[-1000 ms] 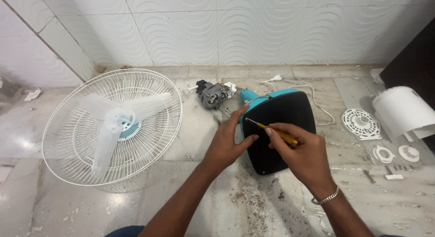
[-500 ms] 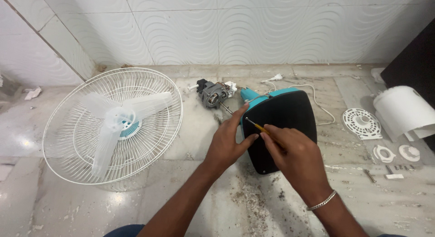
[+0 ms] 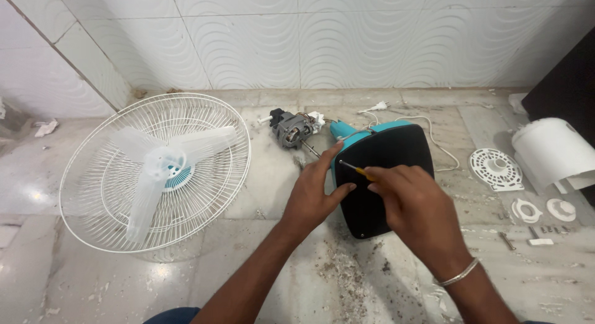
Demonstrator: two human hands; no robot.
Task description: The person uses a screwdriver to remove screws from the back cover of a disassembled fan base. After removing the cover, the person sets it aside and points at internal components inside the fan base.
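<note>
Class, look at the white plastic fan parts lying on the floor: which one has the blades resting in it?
The big round wire guard at left, beside the wall: translucent blades lie inside it. The small slotted disc and two rings at right hold nothing.

head cam | looks steeply down, forward at floor (image 3: 93,287) and wall (image 3: 310,39) | close, arm's reach

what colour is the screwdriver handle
Yellow; the screwdriver sits in the right hand, over the black base. Head view shows it best.
</note>
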